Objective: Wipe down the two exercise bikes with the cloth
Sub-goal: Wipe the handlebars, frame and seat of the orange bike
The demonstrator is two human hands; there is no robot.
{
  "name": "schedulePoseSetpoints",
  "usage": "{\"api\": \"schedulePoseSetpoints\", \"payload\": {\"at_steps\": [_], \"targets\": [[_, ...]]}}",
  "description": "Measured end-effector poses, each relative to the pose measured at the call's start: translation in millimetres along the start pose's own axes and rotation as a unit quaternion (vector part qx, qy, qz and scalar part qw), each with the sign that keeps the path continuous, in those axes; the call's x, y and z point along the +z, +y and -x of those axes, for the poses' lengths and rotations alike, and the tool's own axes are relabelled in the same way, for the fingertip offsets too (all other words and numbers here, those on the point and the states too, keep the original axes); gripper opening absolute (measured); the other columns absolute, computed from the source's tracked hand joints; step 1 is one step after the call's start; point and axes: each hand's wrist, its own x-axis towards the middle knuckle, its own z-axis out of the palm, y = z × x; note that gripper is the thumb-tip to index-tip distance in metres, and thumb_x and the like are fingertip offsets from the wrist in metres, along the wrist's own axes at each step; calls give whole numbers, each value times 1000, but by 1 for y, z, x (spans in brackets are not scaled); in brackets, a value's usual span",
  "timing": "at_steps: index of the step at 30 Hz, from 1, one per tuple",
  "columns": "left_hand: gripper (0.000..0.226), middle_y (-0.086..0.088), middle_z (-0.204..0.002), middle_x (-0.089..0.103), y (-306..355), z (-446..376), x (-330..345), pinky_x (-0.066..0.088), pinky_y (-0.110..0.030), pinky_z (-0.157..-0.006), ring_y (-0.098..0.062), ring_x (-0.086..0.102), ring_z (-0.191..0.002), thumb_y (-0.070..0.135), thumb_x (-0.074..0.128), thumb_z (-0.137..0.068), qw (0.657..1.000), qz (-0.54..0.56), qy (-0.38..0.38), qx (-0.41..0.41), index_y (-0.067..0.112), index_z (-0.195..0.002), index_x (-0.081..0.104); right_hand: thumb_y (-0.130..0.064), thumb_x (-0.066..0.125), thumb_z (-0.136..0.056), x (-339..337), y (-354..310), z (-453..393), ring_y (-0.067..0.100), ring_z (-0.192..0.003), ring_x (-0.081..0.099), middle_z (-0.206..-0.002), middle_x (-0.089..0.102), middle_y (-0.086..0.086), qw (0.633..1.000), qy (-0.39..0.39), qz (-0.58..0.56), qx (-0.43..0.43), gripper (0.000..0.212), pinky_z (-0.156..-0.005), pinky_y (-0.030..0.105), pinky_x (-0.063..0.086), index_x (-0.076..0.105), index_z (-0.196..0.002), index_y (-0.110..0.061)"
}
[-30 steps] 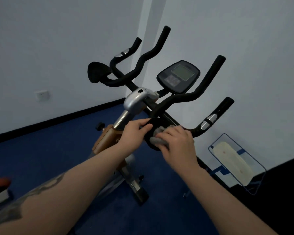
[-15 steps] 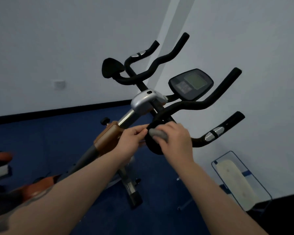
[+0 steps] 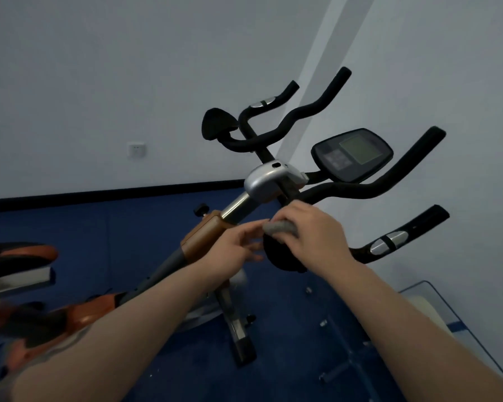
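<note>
The grey cloth (image 3: 279,227) is gripped by the right hand (image 3: 317,236) against the near black elbow pad (image 3: 282,256), whose handlebar (image 3: 389,245) runs rightward, the loosely spread left hand (image 3: 238,248) just beside

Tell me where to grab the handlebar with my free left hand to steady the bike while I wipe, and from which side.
Probably the long padded right horn. It is round, bare and sweeps up past the console, so curled fingers wrap it fully. Bring the left hand over the silver clamp and down from above, clear of the right hand pressing the grey cloth.
</note>
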Motion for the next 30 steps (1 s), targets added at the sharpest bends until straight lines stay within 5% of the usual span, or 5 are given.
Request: {"api": "schedulePoseSetpoints", "payload": {"at_steps": [8, 12, 17, 24, 30], "targets": [[68, -4, -127, 63, 4, -1, -3, 54, -38, -92, -21, 64, -113, -29, 44, -80, 1000, -2, -13, -4, 19, -128, 54, -38, 71, -82, -1, -9, 21, 13, -97, 55, -100, 61, -12, 991, -129, 22, -12, 17, -81, 32, 37, 68, -97, -31], [59, 6, -115, 66, 3, -6, -1, 54, -23, -85, -9, 66, -104, -19, 45, -86, 997, -65, 22, 30, 32, -114, 59, -30, 72, -83, -6, -5, 34, 17, -98, 52, -99, 60, -8, 993, 23, 2, 114, 16, -85, 39, 42, 69, -98, -26], [45, 15, -125, 58, 1, -12, 17, 47, -21, -99, 8, 54, -114, 1, 51, -95, 975, -156, 98, 123, 27, -131, 53, -30, 69, -87, 8, -17, 60, 7, -103, 45, -104, 58, -13, 983, 49, -85, 157, 16, -90, 24, 40, 69, -104, -27], [54, 9, -162, 6, 4, -31, 62, -12, -27, -118, -2, -8, -146, 35, 39, -103, 876, -436, 70, 195, 21, -153, 23, -35, 61, -90, -6, 7, 89, -2, -98, 48, -103, 54, -10, 883, 298, -133, 337, 16, -78, 4, 37, 64, -104, -26], [75, 8, -155, -28, -15, -34, 75, -27, -35, -113, -6, -39, -138, 62, -8, -89, 799, -572, 113, 149, 21, -151, -15, -18, 66, -91, -12, 55, 86, 15, -100, 53, -103, 61, -4, 953, 197, 69, 218, 19, -98, 33, 38, 68, -110, -16]]}}
